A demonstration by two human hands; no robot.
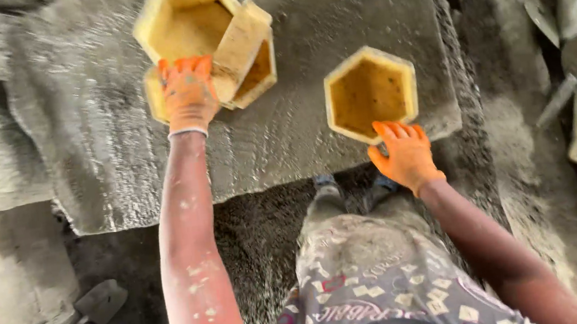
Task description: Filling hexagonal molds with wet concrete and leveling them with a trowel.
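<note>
Right hand (407,154) is gripping the single hexagonal mould (370,92) at the bench's (104,132) near edge, left hand (188,94) is pressing the leaning stacked moulds (217,47) — both risk tipping or sliding off.

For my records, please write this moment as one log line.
left hand: on stacked moulds | right hand: at single mould rim | surface: grey slab

Gloved hands (188,94) on yellow hexagonal moulds (370,92)
</note>
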